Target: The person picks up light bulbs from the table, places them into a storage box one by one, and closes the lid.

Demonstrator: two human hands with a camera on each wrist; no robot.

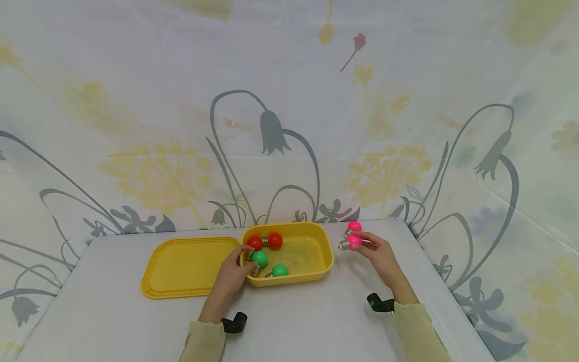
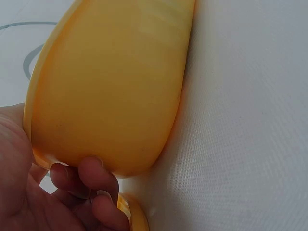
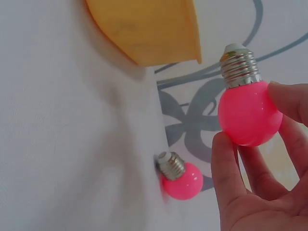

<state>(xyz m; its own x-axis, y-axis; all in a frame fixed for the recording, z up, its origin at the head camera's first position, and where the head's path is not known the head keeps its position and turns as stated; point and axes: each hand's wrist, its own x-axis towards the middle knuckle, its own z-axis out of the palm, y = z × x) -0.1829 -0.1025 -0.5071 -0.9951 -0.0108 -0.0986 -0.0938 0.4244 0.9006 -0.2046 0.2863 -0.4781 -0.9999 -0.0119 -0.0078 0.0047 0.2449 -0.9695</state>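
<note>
My right hand (image 1: 379,255) pinches a pink light bulb (image 1: 355,243) by its round globe; in the right wrist view the bulb's metal screw base points up. A second pink bulb (image 3: 184,182) lies on the table just behind it. My left hand (image 1: 232,274) grips the left end of a yellow plastic container (image 1: 329,254), its fingers (image 2: 98,175) curled against the outer wall. Inside the container, red bulbs (image 1: 275,241) lie at the back left and green bulbs (image 1: 280,270) along the front, the leftmost ones partly hidden by the left hand.
Left of the container a flat yellow lid (image 1: 190,269) lies on the white table (image 1: 298,322). A patterned cloth (image 1: 289,186) rises behind the table's back edge. Black wrist mounts (image 1: 234,323) sit at both sleeves.
</note>
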